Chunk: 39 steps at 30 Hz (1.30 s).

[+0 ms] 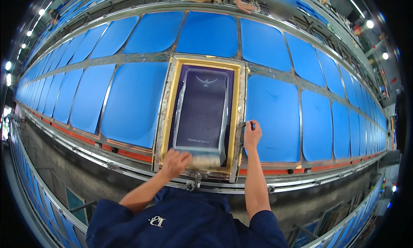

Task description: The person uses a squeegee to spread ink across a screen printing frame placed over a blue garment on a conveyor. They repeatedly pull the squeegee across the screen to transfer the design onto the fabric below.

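Note:
In front of me a screen printing frame [241, 101] with yellow-taped inner edges lies over the blue sheets. Its dark purple mesh [202, 112] carries a pale bird design near the far end and small lettering near the close end. Grey ink [224, 114] streaks both sides of the mesh. My left hand [175, 162] is closed on the left end of a squeegee [204, 158], which lies across the near end of the mesh and is blurred. At the frame's right edge, my right hand [252, 134] is closed around a small dark handle [246, 125].
Two rows of blue sheets [273, 119] run along the curved table to both sides. A metal rail [142, 172] follows its near edge. Across the table, another person's hand [246, 7] rests near the far edge. More racks [58, 200] of blue sheets stand behind me.

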{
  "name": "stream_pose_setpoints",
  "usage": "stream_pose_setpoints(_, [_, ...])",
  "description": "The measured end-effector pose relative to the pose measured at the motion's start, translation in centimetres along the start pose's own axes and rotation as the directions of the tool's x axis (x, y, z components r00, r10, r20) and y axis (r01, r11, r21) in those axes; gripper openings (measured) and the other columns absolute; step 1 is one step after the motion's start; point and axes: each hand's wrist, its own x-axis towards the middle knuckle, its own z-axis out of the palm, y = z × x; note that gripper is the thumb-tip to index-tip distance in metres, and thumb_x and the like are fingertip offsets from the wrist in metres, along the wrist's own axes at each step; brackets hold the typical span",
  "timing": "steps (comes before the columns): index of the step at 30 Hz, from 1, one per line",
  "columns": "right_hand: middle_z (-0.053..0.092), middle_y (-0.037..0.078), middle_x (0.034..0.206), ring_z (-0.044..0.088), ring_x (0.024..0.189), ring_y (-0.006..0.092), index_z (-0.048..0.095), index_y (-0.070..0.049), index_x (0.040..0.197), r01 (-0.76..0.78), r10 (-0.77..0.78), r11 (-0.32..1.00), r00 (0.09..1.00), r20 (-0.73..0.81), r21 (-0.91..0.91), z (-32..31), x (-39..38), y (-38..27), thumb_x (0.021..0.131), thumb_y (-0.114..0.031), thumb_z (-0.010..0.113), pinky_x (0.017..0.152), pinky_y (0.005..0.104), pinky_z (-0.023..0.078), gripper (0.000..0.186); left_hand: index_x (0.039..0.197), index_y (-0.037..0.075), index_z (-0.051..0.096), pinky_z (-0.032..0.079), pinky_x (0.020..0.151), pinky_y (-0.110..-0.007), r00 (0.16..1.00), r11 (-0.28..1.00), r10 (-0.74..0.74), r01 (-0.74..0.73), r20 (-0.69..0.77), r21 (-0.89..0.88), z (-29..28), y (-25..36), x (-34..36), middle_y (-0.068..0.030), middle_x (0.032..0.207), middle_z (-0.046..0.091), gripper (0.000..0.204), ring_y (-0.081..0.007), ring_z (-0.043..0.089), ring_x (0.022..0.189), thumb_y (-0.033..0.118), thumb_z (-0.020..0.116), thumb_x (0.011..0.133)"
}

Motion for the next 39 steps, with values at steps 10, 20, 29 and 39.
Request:
stream_pose_setpoints(10, [0.07,0.016,0.093,0.064,0.085,0.0293,0.069,0.001,0.095,0.282,-0.281,0.954,0.959,-0.025,0.098,2.9,-1.9,-6.4,0.094,-0.021,0.064,0.082,0.042,0.05,0.023,0.097,0.018,0.071,0.041,0.087,-0.038,0.966,0.969,-0.231,0.239,0.117,-0.063,-6.2,-2.5,-3.7,0.003,0.093,0.065,0.03,-0.0193,0.06,0.091,0.017,0.075,0.067])
stream_pose_setpoints(20, [0.072,0.016,0.094,0.069,0.088,0.0377,0.069,-0.005,0.097,0.1,-0.104,0.981,0.994,0.017,0.169,22.1,-16.2,-15.9,0.089,-0.023,0.065,0.08,0.0463,0.052,0.021,0.097,0.02,0.078,0.045,0.093,-0.037,0.913,0.944,-0.322,0.331,0.252,0.005,-14.9,-23.3,-14.9,0.0028,0.096,0.073,0.036,-0.0199,0.066,0.096,0.022,0.083,0.061])
stream_pose_setpoints(29, [0.072,0.014,0.095,0.066,0.092,0.0383,0.068,-0.007,0.098,0.085,-0.088,0.994,0.995,0.038,0.07,27.4,-18.9,-17.7,0.092,-0.029,0.065,0.086,0.0469,0.048,0.022,0.086,0.02,0.076,0.046,0.08,-0.04,0.966,0.981,-0.165,0.182,0.2,-0.068,-15.6,-30.1,-17.4,0.0012,0.087,0.072,0.023,-0.0236,0.068,0.085,0.023,0.08,0.063])
stream_pose_setpoints(39, [0.071,0.013,0.091,0.065,0.086,0.0348,0.068,-0.009,0.103,-0.107,0.11,0.994,0.983,0.145,-0.027,27.8,-19.0,-18.9,0.096,-0.027,0.064,0.084,0.0459,0.048,0.02,0.08,0.017,0.073,0.046,0.08,-0.044,0.968,0.964,-0.068,0.127,0.242,-0.234,-13.5,-37.1,-9.9,-0.0024,0.08,0.07,0.022,-0.0265,0.068,0.083,0.032,0.085,0.069])
